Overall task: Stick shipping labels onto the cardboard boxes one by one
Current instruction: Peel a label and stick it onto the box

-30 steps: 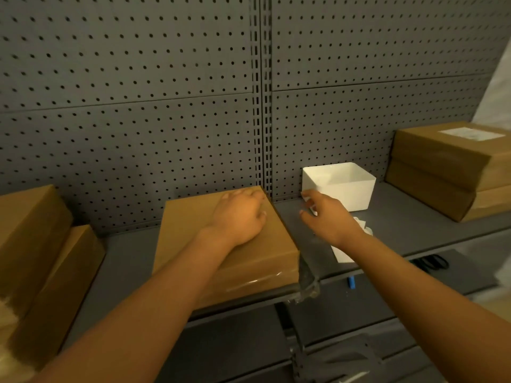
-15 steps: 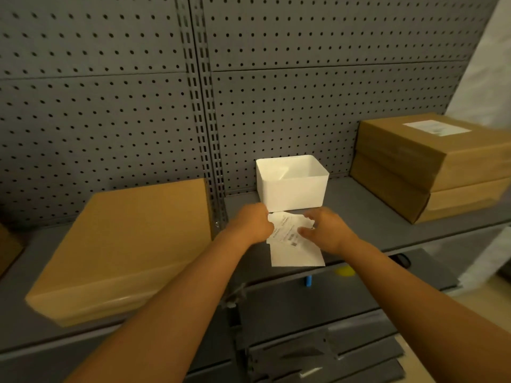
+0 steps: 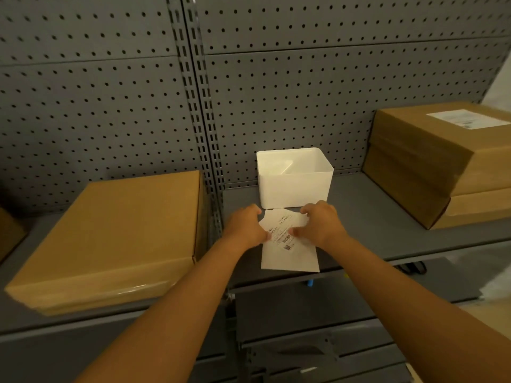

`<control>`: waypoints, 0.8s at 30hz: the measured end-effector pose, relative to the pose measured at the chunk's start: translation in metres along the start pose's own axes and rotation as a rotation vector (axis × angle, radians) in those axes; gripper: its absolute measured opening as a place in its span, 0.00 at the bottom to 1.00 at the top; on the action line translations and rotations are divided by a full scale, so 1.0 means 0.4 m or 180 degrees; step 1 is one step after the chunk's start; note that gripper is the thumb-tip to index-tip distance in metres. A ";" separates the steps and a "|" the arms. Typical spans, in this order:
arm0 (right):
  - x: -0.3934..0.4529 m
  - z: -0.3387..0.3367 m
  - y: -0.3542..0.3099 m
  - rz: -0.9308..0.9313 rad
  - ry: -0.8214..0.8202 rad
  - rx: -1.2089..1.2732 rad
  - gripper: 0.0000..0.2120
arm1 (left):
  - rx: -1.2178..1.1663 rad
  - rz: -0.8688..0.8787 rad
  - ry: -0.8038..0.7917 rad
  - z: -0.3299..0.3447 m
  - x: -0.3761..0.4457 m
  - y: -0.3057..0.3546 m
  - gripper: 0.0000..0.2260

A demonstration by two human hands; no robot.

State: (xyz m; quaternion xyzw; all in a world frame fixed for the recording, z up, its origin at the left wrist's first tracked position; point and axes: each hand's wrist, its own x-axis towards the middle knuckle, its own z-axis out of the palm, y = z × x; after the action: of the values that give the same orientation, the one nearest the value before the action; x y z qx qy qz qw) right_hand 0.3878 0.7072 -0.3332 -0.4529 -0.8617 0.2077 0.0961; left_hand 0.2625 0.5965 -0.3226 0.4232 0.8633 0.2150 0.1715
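On the grey shelf (image 3: 373,217), label (image 3: 287,239) print is blurring; I'm seeing the left hand (image 3: 244,226) at nine o'clock and the right hand (image 3: 322,223) at three pinching its edges.

Dim warm light; soft focus; wide-angle bending at edges.

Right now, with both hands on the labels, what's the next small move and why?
Probably peel the top label off its backing. Both the left hand and right hand pinch the sheets on the shelf, and the box to the left has a bare top.
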 end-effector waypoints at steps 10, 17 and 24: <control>-0.011 -0.038 -0.022 0.0113 0.0200 0.1603 0.03 | -0.0530 -0.0100 -0.0176 -0.015 0.000 -0.008 0.14; -0.023 -0.077 -0.030 0.0352 0.0596 0.2365 0.08 | -0.2146 -0.0331 0.0360 -0.057 -0.009 0.031 0.09; -0.045 -0.098 -0.031 0.0518 0.0518 0.2728 0.07 | -0.2067 -0.0081 0.0376 -0.094 -0.032 0.043 0.09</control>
State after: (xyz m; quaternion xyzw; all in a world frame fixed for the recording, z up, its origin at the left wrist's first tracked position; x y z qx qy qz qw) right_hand 0.4028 0.6966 -0.2920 -0.4534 -0.6490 0.5167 0.3261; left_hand 0.2635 0.5870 -0.2804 0.3224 0.7633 0.5010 0.2498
